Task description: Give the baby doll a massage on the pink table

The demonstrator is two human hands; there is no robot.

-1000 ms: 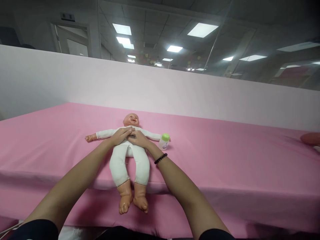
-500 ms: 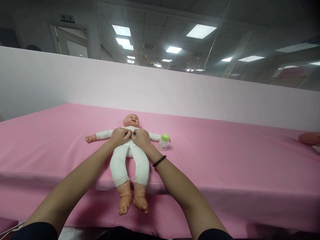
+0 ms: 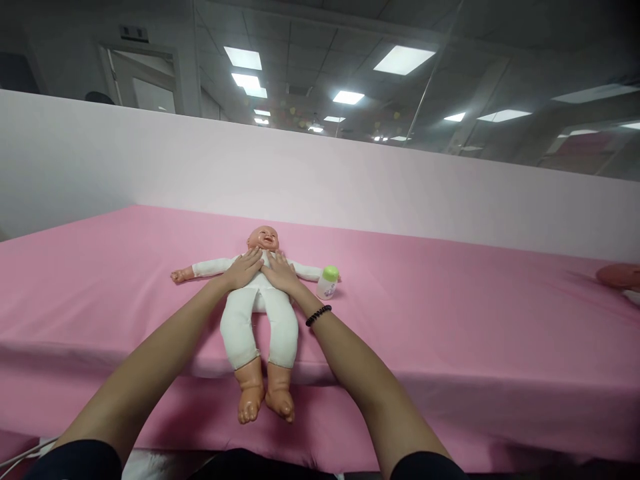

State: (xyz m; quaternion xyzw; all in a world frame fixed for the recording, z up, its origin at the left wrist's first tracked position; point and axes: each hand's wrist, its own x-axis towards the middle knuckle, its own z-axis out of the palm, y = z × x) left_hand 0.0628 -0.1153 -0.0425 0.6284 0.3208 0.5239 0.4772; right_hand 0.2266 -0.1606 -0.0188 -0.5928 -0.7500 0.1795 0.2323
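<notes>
a baby doll [image 3: 259, 288] in a white bodysuit [image 3: 239, 327] lies on its back on the pink sheet [image 3: 440, 313], arms out, feet over the table's front edge. the left hand [image 3: 243, 269] and right hand [image 3: 280, 275] rest open and flat on its chest, fingers spread, gripping nothing. the suit is on; a green-capped baby bottle [image 3: 328, 283] stands just beside the doll's arm, neither hand touching it.

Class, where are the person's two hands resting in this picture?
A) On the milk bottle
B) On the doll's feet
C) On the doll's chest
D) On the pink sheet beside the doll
C: the left hand and right hand both lie open on the chest of the baby doll's white bodysuit.
</notes>
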